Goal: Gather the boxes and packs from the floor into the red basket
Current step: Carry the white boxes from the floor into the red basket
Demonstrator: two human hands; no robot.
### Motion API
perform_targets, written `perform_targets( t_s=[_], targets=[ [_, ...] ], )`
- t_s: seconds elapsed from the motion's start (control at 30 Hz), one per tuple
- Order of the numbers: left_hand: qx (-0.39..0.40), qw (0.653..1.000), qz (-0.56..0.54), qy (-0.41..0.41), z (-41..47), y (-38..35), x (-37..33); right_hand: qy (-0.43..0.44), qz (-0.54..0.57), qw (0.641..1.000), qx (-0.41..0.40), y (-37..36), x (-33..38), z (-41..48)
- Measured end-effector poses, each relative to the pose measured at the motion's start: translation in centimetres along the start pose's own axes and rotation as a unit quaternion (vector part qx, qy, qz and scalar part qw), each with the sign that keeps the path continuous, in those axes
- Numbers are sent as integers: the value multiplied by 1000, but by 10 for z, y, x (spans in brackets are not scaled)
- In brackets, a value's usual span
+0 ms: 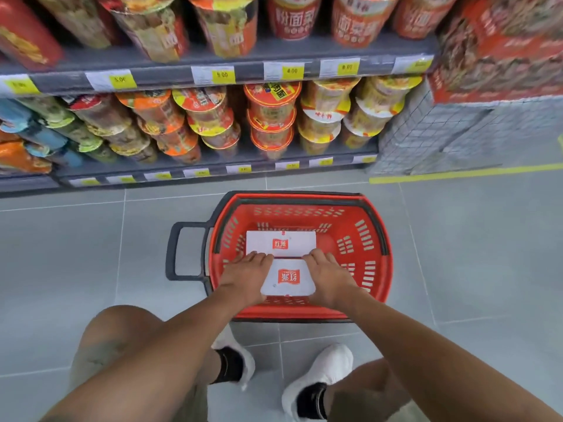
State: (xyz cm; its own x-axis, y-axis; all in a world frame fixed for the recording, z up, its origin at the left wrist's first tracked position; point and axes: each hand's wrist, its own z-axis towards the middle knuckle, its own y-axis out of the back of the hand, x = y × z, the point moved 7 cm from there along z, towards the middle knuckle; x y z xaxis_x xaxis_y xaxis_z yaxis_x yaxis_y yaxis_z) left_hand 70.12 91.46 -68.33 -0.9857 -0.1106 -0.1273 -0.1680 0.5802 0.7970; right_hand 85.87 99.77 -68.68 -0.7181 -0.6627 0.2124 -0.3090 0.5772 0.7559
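On the left of the red basket a dark pull handle lies flat on the grey tiled floor. The basket sits in front of the crouching person, with shelves of instant noodle cups beyond it.

Two white packs with red labels lie inside, side by side and touching: the far pack rests flat on the basket bottom, and the near pack sits between the two hands.

The left hand covers the near pack's left edge, fingers together and laid flat, the tips reaching the seam where the packs meet. The right hand mirrors it on the right edge, fingers likewise together and slightly curled over the top. Whether the thumbs grip underneath cannot be told.

The step in hand looks like setting the near pack down beside the far one. No other boxes or packs show on the visible floor, so the next move probably calls for letting go, drawing both hands clear of the rim, and looking around for anything left outside the basket.
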Motion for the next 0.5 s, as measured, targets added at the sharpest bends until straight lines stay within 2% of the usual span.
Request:
perform_targets(
  t_s=[0.27,0.5],
  targets=[
    [-29,998,61,-12,89,-79,17,24,-134,991,-17,-77,-24,98],
    [-23,992,120,-14,129,-123,20,76,-181,980,-43,-120,-29,144]
  ],
)
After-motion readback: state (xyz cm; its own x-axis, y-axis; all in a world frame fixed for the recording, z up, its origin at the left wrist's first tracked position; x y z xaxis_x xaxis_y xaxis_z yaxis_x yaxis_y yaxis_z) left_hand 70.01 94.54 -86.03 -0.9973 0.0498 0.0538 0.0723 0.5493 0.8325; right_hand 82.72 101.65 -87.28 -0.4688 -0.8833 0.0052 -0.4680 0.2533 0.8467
